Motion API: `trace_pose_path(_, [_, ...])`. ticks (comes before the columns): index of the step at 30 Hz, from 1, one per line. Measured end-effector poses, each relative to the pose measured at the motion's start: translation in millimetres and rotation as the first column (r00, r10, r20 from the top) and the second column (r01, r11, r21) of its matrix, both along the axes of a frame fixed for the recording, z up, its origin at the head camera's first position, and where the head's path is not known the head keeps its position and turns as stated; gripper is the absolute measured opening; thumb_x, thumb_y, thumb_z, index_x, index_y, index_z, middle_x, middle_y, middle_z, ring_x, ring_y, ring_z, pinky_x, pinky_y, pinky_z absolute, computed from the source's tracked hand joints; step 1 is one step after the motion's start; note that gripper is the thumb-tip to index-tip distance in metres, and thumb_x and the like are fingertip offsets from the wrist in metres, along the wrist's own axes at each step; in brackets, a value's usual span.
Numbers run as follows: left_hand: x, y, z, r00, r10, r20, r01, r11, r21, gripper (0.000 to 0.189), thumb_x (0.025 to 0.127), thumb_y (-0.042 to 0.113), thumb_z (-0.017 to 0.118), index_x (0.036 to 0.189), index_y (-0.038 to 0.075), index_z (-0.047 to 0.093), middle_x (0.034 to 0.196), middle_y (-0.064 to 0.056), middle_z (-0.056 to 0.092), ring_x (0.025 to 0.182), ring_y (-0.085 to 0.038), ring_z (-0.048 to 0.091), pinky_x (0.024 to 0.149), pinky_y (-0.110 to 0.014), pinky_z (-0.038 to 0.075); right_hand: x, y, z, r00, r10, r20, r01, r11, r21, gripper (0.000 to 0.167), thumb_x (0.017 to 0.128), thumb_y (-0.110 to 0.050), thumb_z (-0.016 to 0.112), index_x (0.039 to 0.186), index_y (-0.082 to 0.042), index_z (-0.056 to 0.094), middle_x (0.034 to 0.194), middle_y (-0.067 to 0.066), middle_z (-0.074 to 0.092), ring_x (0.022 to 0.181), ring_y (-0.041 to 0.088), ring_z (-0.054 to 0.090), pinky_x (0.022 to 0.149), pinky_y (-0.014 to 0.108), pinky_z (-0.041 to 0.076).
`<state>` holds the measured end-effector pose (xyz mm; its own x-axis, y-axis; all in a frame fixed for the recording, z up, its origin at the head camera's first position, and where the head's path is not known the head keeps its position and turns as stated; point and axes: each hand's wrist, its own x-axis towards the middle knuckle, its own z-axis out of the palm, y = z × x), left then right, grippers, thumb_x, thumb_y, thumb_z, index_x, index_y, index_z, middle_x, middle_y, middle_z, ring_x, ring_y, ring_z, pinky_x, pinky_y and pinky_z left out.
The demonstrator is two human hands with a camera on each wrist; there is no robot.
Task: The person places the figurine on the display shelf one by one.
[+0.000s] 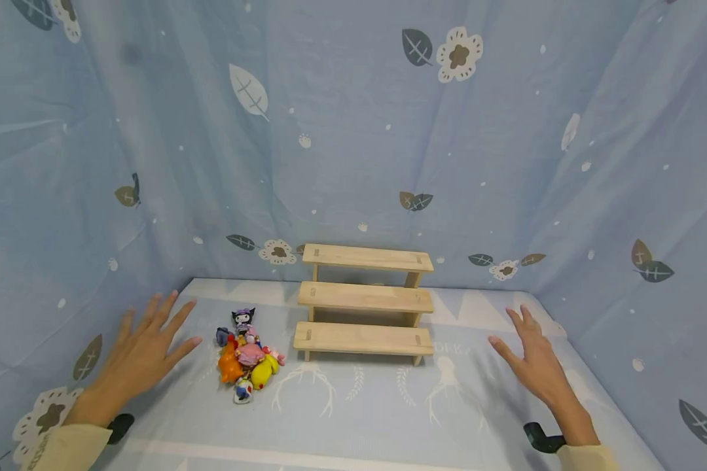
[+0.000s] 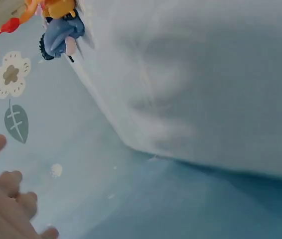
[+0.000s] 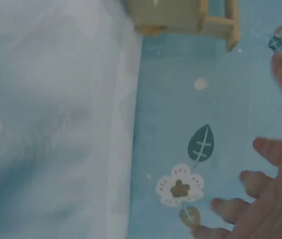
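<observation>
My left hand (image 1: 144,350) hovers at the left side of the table, fingers spread, holding nothing. Just right of it lies a heap of small toy figures: a black-and-white figure in a purple cap (image 1: 244,319), an orange one (image 1: 230,364), a pink one (image 1: 250,354), a yellow one (image 1: 263,373) and others. A blue-grey figure (image 2: 61,36) shows at the top of the left wrist view. On the right, my right hand (image 1: 536,360) is held out with fingers extended and nothing in it. A three-step wooden shelf (image 1: 365,297) stands between the hands, nearer the back.
A pale patterned cloth covers the table (image 1: 377,418). Blue curtains (image 1: 353,131) printed with leaves and flowers enclose the back and both sides. Dark straps (image 1: 543,438) sit at the wrists.
</observation>
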<state>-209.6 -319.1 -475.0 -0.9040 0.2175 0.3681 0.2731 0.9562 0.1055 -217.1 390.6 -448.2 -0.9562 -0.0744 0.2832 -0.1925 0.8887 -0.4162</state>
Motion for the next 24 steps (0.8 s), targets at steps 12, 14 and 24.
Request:
trace_pose_path(12, [-6.1,14.2,-11.2,0.991,-0.094,0.097,0.051,0.924,0.38,0.046,0.106,0.033,0.06,0.141,0.004,0.058,0.131,-0.024,0.065,0.112,-0.045,0.064,0.087,-0.062,0.053,-4.8,-32,-15.6,0.999,-0.037,0.005,0.036,0.938,-0.344,0.052,0.106,-0.043,0.057,0.149,-0.015,0.051,0.134,0.01,0.063,0.109,0.025,0.064,0.084,0.024,0.054])
trace_pose_path(14, [-6.4,18.0,-14.4,0.99,-0.094,0.104,0.043,0.91,0.413,0.041,0.106,0.03,0.061,0.138,0.005,0.061,0.125,-0.019,0.068,0.104,-0.036,0.067,0.083,-0.052,0.056,-8.4,-39,-20.0,0.999,-0.033,0.017,0.037,0.922,-0.385,0.051,0.105,-0.044,0.058,0.147,-0.016,0.053,0.131,0.009,0.064,0.106,0.021,0.064,0.082,0.024,0.056])
trace_pose_path(24, [-6.4,36.0,-24.2,0.986,-0.084,0.144,0.005,0.877,0.48,0.037,0.105,0.033,0.063,0.134,0.011,0.064,0.113,-0.012,0.072,0.085,-0.016,0.064,0.07,-0.028,0.055,-36.8,-72,-37.4,0.999,0.038,0.038,-0.011,0.828,-0.561,0.055,0.101,-0.05,0.062,0.144,-0.017,0.056,0.128,0.008,0.064,0.103,0.02,0.063,0.082,0.028,0.058])
